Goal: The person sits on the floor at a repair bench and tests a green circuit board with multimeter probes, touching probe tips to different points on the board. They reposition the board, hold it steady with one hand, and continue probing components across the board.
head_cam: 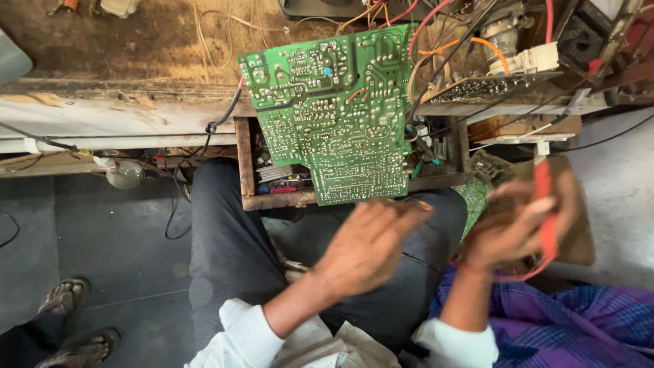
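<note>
Right now, the green circuit board (pixel 334 109) is seen solder-side up, overhanging the near edge of the counter (pixel 102 116) above an open drawer (pixel 272 184) crammed with parts. Its long axis is run away from the person, from the counter's near edge toward the tangle of wires (pixel 443 41) at the back. The left hand (pixel 368 245) is held open and empty, fingers spread, just below the board's near edge and clearly the nearer of the two. The right hand (pixel 518 225) is closed around a red probe (pixel 545 204), off to the board's right, blurred. Nothing is seen between the left hand and the board.
</note>
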The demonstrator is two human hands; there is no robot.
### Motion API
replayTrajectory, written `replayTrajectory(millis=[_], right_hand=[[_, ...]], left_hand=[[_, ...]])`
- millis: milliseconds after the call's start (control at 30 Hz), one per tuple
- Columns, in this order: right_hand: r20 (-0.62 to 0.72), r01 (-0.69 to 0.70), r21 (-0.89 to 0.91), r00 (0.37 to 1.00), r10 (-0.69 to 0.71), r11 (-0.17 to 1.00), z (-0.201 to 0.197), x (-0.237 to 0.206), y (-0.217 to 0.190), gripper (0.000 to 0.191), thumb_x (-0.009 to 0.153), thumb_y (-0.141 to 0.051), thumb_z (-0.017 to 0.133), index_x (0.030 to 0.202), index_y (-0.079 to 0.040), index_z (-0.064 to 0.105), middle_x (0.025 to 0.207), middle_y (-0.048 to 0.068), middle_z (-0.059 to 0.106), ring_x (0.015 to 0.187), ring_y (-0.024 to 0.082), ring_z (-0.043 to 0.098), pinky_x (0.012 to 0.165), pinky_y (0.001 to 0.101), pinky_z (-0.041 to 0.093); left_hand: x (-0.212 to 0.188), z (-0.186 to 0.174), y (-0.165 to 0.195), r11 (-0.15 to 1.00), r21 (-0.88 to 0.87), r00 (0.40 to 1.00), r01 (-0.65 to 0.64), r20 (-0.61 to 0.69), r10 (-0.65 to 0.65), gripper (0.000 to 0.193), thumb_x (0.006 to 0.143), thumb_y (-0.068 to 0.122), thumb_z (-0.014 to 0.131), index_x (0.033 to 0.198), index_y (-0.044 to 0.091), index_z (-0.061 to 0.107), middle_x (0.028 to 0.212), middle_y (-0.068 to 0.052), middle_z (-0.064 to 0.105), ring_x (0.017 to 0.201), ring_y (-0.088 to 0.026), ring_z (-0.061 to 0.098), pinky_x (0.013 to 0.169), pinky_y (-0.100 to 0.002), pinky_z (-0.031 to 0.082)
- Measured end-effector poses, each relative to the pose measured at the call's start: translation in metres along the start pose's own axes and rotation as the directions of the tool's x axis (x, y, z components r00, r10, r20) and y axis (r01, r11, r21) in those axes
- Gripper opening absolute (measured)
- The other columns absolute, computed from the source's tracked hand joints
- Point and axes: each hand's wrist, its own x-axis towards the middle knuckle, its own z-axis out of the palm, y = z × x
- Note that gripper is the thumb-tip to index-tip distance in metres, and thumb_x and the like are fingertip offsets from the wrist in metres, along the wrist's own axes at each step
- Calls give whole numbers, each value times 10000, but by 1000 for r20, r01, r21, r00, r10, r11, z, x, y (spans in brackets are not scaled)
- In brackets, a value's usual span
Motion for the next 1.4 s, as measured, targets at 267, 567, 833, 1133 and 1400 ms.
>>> replayTrajectory(millis=[267, 567, 833, 1133, 1400], right_hand=[[120, -212, 39, 971, 206, 977, 41, 129, 120, 294, 998, -61, 755, 1244, 42, 631, 1090, 99, 707, 970, 197, 674, 789, 364, 563], [213, -175, -412, 936, 281, 894, 49, 184, 284, 318, 1079, -233, 575, 1291, -9, 655, 1176, 115, 719, 1054, 229, 675, 889, 376, 549], [327, -231, -670, 761, 560, 705, 65, 209, 291, 468, 1141, -387, 381, 1350, -62, 645, 1256, 122, 720, 1127, 261, 672, 951, 381, 527], [504, 170, -770, 753, 423, 615, 70, 205, 278, 532, 1175, -440, 309, 1386, -34, 581, 1274, 184, 678, 1125, 348, 646, 909, 403, 518], [472, -14, -678, 758, 450, 735, 73, 204, 269, 405, 1183, -304, 401, 1383, -58, 653, 1253, 158, 722, 1165, 359, 659, 943, 438, 502]], left_hand=[[-20, -31, -63, 976, -202, 747, 86, -635, -197, 279, 1008, -121, 594, 1239, 14, 517, 1156, -128, 664, 998, -177, 690, 845, -272, 575], [-37, -25, -103, 965, -261, 611, 31, -759, -225, 351, 1055, -129, 549, 1339, 16, 403, 1197, -134, 560, 1053, -175, 605, 950, -306, 517], [-38, -27, -106, 956, -293, 583, -7, -778, -234, 358, 1052, -117, 566, 1334, 26, 399, 1227, -121, 515, 1040, -155, 569, 915, -275, 491], [-38, -32, -102, 941, -339, 600, 4, -752, -274, 320, 1084, -107, 535, 1336, 33, 397, 1235, -104, 519, 1048, -120, 545, 932, -267, 469], [-33, -34, -98, 920, -392, 565, 9, -757, -328, 345, 1077, -103, 539, 1362, 27, 394, 1219, -96, 527, 1049, -115, 547, 918, -262, 479]])
